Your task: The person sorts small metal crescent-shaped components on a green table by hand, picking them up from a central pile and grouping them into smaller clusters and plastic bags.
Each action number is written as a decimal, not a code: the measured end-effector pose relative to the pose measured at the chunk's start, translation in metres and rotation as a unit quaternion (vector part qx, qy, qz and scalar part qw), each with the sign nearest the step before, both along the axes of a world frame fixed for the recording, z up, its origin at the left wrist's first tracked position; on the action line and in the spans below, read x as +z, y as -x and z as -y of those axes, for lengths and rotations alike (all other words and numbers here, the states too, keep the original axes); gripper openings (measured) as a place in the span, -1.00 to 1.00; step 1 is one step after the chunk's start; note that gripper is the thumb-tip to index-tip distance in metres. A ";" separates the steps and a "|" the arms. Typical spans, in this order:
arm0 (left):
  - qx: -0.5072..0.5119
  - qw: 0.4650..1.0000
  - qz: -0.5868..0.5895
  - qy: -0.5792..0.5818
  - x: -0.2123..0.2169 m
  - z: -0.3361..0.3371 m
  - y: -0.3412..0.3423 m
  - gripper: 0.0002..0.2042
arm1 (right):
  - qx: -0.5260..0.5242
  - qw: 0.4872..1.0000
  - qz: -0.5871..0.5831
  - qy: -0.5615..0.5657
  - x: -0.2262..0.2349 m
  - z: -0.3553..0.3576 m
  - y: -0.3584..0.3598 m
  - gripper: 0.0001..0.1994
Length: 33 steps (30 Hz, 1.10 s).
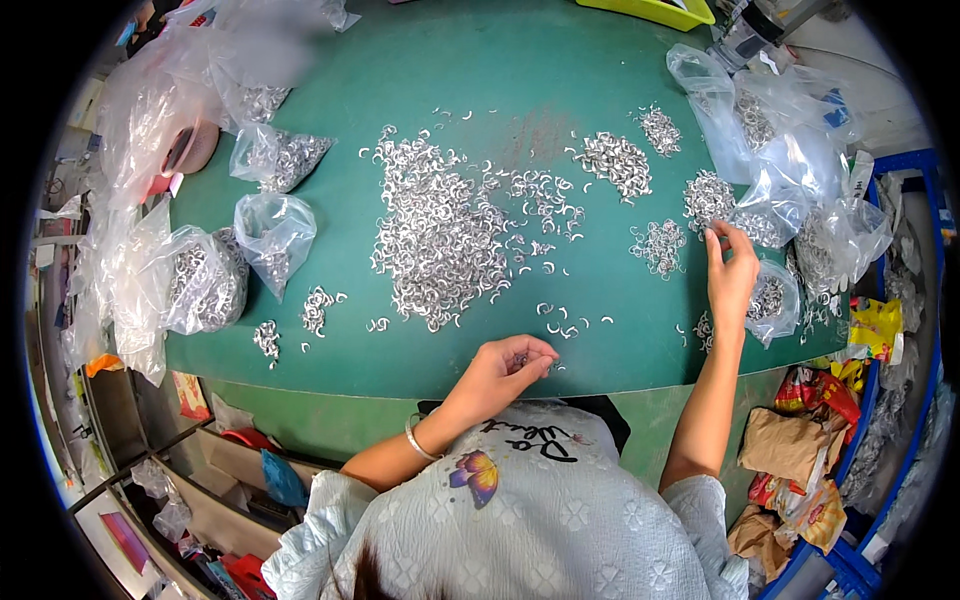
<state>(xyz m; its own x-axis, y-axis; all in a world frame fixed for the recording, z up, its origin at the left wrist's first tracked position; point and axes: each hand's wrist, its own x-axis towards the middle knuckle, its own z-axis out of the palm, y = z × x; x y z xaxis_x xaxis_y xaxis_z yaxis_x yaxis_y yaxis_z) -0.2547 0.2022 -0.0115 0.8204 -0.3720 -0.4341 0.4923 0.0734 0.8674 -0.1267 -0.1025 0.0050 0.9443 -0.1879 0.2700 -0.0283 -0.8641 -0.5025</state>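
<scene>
A large heap of small silver C-shaped metal pieces (440,235) covers the middle of the green table (340,90). My left hand (505,368), palm up at the table's near edge, is curled around a few of these pieces; they show between the fingers. A few loose ones (565,325) lie just beyond it. Reaching to the right side, my right hand (733,270) has its fingertips bunched at the near edge of a small pile (708,197). Whatever those fingertips pinch is too small to make out. A sparser pile (658,248) lies left of that hand.
Clear plastic bags of metal pieces stand on the left (205,285) and right (780,180). More small piles (615,165) lie at the right. A yellow tray (660,10) sits at the far edge. Blue shelving (880,400) borders the right side; drawers (210,460) stand below left.
</scene>
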 end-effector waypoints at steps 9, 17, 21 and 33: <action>-0.013 0.993 -0.049 0.105 -0.004 -0.004 -0.002 -0.78 | 0.058 0.996 0.012 -0.060 0.005 -0.032 0.055 -0.85; 0.053 0.926 -0.171 0.332 0.005 0.005 -0.015 -0.59 | 0.207 0.960 -0.063 -0.177 0.014 -0.081 0.097 -0.84; 0.070 0.873 -0.219 0.431 0.016 0.011 -0.026 -0.44 | 0.233 0.953 -0.028 -0.189 0.026 -0.096 0.103 -0.76; 0.090 0.865 -0.195 0.454 0.022 0.027 -0.025 -0.40 | 0.277 0.943 0.018 -0.181 0.008 -0.130 0.117 -0.80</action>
<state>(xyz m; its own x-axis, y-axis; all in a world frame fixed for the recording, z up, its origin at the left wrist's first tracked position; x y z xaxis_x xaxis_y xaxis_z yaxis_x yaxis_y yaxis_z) -0.2295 0.1750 0.0109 0.7573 -0.5865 -0.2873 0.6445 0.7423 0.1834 -0.2437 0.0273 0.0134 0.9158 0.2465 0.3170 0.4008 -0.5130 -0.7591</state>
